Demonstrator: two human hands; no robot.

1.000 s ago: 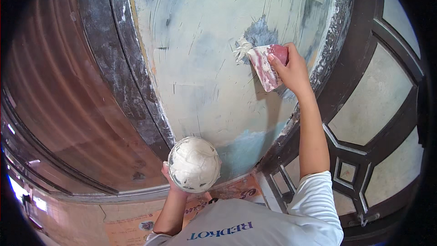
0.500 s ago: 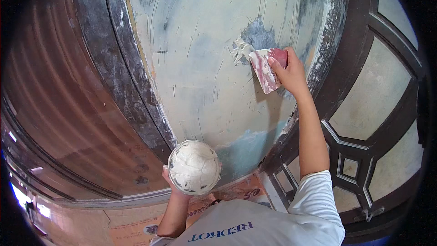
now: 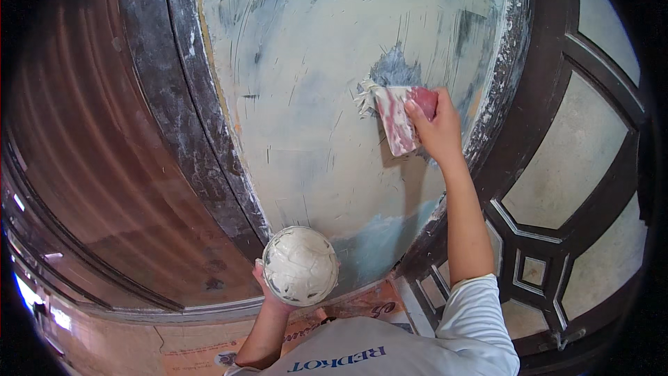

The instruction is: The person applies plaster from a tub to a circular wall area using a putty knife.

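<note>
My right hand (image 3: 437, 124) grips a red, putty-smeared flat spreader (image 3: 396, 122), its far left edge against the wall panel (image 3: 306, 118). Just beyond the blade lies a thick smear of cream putty (image 3: 364, 97), beside a bare grey-blue patch (image 3: 396, 66). Low in front of my body, my left hand (image 3: 275, 292) supports a round bowl of cream putty (image 3: 299, 264) from beneath and the left side. Most of that hand's fingers are hidden by the bowl.
Left of the panel runs a dark frame (image 3: 181, 97) with brownish glazing (image 3: 90, 153) beyond it. A dark panelled door or grille (image 3: 557, 223) with pale insets stands at the right. Orange printed sheeting (image 3: 376, 299) covers part of the floor.
My right hand and the spreader have shifted slightly down and left in the picture. The bowl sits a little lower, still held, and the whole view has tilted slightly.
</note>
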